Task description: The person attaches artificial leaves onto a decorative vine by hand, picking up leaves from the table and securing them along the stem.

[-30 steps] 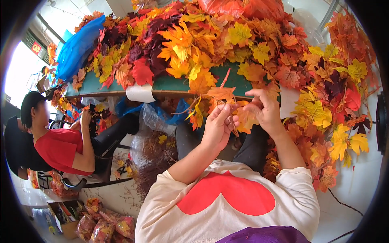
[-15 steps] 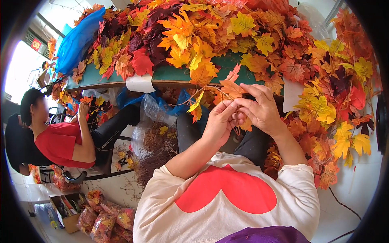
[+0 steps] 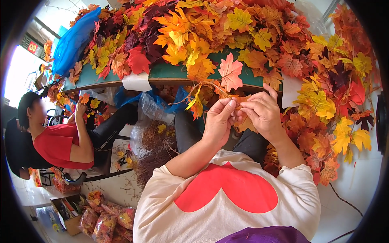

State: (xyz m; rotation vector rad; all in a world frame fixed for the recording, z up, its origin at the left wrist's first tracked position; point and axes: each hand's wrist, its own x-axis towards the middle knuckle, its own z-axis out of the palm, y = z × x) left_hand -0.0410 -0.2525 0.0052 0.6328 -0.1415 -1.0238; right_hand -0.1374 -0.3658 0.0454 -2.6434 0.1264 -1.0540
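My left hand (image 3: 219, 120) is closed in a pinch round the thin brown stem (image 3: 211, 84) of an artificial maple-leaf garland. A salmon-pink leaf (image 3: 230, 73) stands upright just above the fingers, and a yellow leaf (image 3: 195, 100) hangs on the stem's left side. My right hand (image 3: 264, 113) pinches close beside the left, its thumb and forefinger at an orange leaf (image 3: 243, 98) that is mostly covered by the fingers. Exactly where the leaf meets the stem is hidden. Both hands are above my lap, before the table's near edge.
Piled artificial leaves (image 3: 174, 24) cover the green table (image 3: 168, 73). More leaf garlands (image 3: 320, 109) hang at the right. On the left sits a person in a red shirt (image 3: 60, 141). Brown twigs (image 3: 154, 158) and bagged leaves (image 3: 103, 224) lie lower left.
The salmon-pink leaf has turned upright and shows its broad face. My right hand has shifted slightly right and down, and the orange leaf is now lower, among the fingers.
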